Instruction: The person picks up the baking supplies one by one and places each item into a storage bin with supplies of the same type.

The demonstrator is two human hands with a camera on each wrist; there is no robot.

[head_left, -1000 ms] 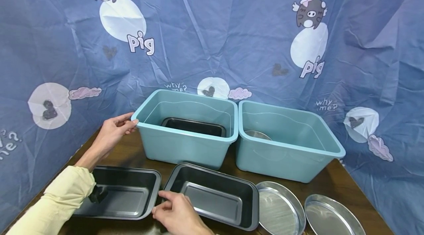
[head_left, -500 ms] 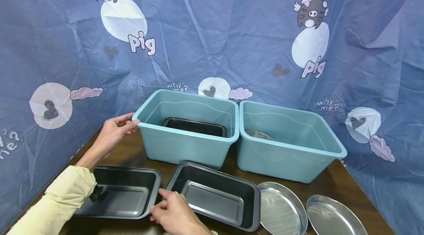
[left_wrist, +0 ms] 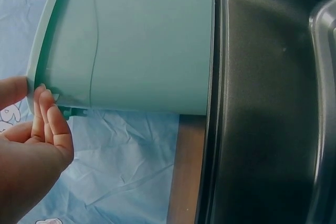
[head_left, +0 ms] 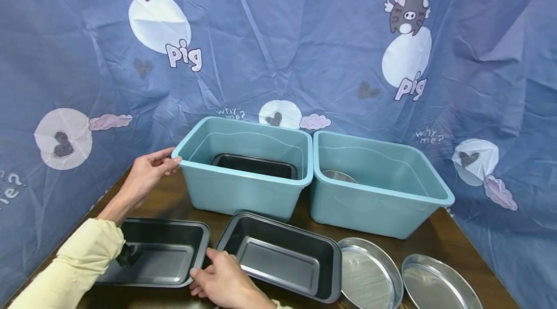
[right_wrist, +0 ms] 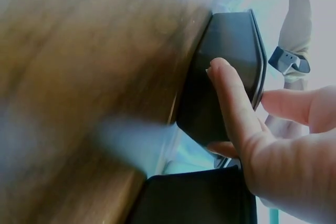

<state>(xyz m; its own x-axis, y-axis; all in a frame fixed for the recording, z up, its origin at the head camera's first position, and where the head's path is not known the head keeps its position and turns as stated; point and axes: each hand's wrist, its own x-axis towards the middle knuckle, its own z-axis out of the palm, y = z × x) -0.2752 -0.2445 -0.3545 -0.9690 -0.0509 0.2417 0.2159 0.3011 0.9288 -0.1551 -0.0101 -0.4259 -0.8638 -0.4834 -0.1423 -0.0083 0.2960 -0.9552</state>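
In the head view, my left hand (head_left: 150, 173) pinches the front left corner of the left teal plastic bin (head_left: 235, 195); its thumb and fingers lie either side of the rim in the left wrist view. A black loaf pan (head_left: 169, 277) sits on the table below that forearm. At this pan's right end my right hand (head_left: 228, 280) grips the edge, with thumb at the rim and fingers against the outer wall (right_wrist: 226, 40). Close to its right is a second black loaf pan (head_left: 278, 263). Another dark pan (head_left: 256, 168) lies inside the left bin.
A second teal bin (head_left: 370, 212) stands right beside the first and holds a round metal pan (head_left: 338, 176). Two round silver pans (head_left: 370, 275) lie at the front right of the wooden table (head_left: 439, 236). A blue printed cloth (head_left: 278, 33) hangs behind.
My right hand has shifted a little left, from the gap between the two loaf pans onto the left pan's edge. The left hand stays at the bin's corner.
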